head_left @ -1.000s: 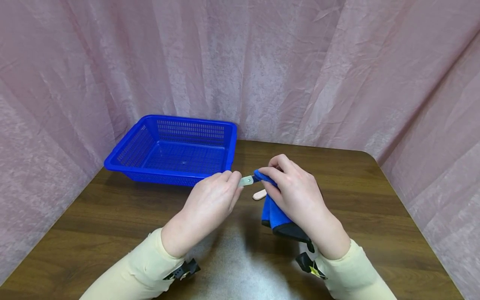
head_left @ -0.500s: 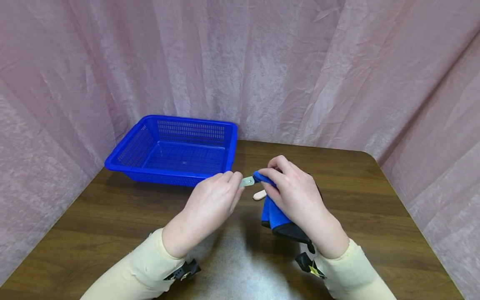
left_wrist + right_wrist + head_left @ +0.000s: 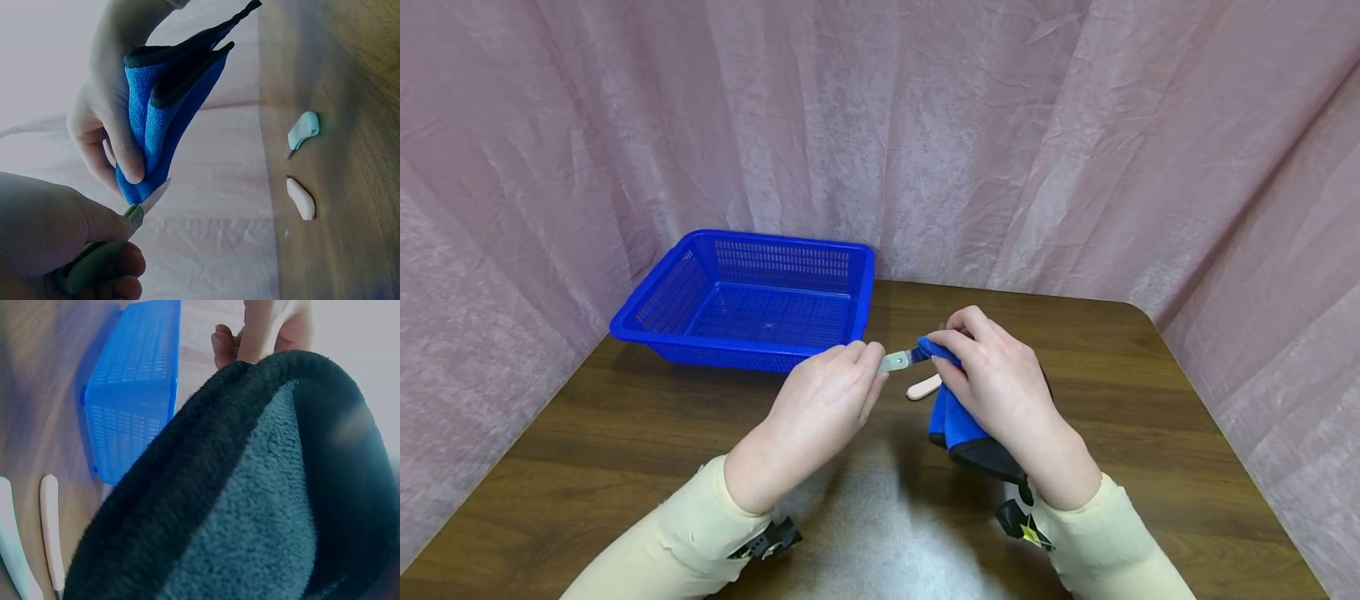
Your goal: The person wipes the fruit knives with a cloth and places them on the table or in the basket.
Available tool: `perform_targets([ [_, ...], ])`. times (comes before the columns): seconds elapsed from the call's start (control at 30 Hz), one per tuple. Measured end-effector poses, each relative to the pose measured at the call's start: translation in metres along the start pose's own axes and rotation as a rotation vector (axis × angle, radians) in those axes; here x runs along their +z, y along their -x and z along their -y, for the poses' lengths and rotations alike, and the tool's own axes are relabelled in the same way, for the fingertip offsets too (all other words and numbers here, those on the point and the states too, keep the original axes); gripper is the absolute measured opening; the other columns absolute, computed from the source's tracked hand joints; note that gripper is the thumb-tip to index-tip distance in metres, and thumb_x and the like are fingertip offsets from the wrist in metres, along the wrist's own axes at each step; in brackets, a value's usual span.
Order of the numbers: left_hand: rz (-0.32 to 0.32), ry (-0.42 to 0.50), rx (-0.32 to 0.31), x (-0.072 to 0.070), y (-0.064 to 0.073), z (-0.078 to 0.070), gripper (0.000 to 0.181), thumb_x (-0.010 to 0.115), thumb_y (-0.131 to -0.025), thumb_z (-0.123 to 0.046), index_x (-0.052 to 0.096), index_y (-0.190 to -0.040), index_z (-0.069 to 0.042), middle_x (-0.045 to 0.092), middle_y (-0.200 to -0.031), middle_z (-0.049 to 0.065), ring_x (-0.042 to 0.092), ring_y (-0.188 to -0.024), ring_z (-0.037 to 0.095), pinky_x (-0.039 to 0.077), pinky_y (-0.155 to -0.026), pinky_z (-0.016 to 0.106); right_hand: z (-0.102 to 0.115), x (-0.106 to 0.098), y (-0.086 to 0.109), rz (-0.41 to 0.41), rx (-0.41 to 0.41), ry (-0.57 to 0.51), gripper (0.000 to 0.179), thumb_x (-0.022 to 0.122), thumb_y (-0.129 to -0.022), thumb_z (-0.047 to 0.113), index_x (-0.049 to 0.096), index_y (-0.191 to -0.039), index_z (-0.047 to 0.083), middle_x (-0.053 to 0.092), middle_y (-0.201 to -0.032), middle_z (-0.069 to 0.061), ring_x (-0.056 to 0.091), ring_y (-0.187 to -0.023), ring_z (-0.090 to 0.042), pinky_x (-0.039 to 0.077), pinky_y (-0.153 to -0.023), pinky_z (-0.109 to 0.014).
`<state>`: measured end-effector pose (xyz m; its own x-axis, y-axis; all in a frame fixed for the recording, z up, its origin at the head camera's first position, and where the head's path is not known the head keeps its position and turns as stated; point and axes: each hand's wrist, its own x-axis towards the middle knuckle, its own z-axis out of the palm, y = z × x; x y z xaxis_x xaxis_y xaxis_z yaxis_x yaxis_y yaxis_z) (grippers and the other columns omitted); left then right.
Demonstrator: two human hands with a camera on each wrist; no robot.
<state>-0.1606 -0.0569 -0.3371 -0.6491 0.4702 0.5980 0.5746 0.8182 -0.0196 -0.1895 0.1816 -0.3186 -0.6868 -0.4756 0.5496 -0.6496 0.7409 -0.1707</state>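
Left hand (image 3: pixel 820 396) grips green-handled knife (image 3: pixel 894 362), right hand (image 3: pixel 996 379) pinching blue cloth (image 3: pixel 962 423) at its blade; blue basket (image 3: pixel 737 354) near bench's (image 3: pixel 1120 392) far left corner.

the left hand (image 3: pixel 823 396) and right hand (image 3: pixel 1003 383) pinch near each other, both forearms (image 3: pixel 662 533) angled inward.

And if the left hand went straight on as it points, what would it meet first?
Probably the blue cloth in the right hand, with the knife leading; whether they touch now is unclear.
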Motion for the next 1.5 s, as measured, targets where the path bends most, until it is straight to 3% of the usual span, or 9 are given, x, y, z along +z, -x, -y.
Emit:
perform_targets([
  [0.87,-0.044,0.0,-0.008,-0.001,-0.001,0.002,0.027,0.081,-0.1,-0.013,0.057,-0.092,-0.004,0.051,-0.073,0.003,0.058,-0.06,0.025,0.046,-0.049,0.036,-0.015,-0.006,-0.001,0.036,0.132,0.012,0.029,0.084,-0.098,0.014,0.082,-0.126,0.008,0.066,-0.121,-0.01,0.071,-0.097,-0.028,0.061,-0.076,-0.051],
  [1.5,-0.043,0.006,-0.017,-0.004,-0.001,0.002,0.027,0.08,-0.1,-0.012,0.056,-0.092,-0.005,0.052,-0.072,0.003,0.058,-0.06,0.027,0.046,-0.048,0.038,-0.02,-0.012,-0.001,0.01,0.204,0.017,0.025,0.081,-0.099,0.011,0.082,-0.124,0.009,0.065,-0.119,-0.01,0.071,-0.098,-0.031,0.059,-0.077,-0.055],
])
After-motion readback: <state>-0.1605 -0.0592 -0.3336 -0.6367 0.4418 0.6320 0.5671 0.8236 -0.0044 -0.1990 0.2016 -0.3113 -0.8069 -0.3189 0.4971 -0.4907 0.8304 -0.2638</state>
